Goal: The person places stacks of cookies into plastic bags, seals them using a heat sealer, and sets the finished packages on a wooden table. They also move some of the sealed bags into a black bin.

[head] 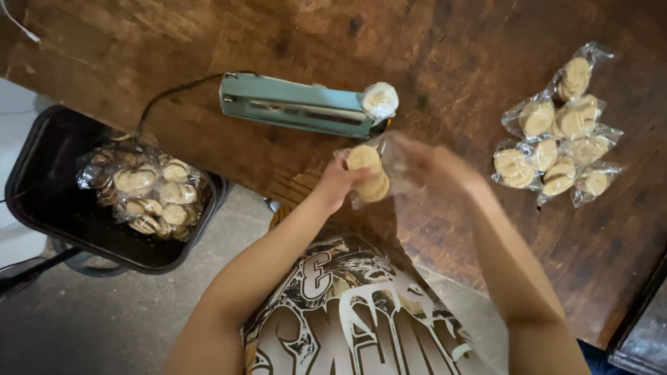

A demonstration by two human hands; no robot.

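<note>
Left hand (337, 182) grip pinching cookies (368, 173) inside clear bag (392, 163), right hand (434, 167) blurred, grip unclear

Right hand (432, 165) motion-blurred; its fingers indistinct behind the clear bag (389, 167)

Small home packing spot, worn wooden table (431, 55), heat sealer (299, 105), piled cookie packets (556, 142), concrete floor (104, 319)

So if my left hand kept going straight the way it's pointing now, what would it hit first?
Your left hand already holds cookies in the clear bag. It points up and right, so beyond those it would probably meet the teal heat sealer, though depth is unclear.
</note>
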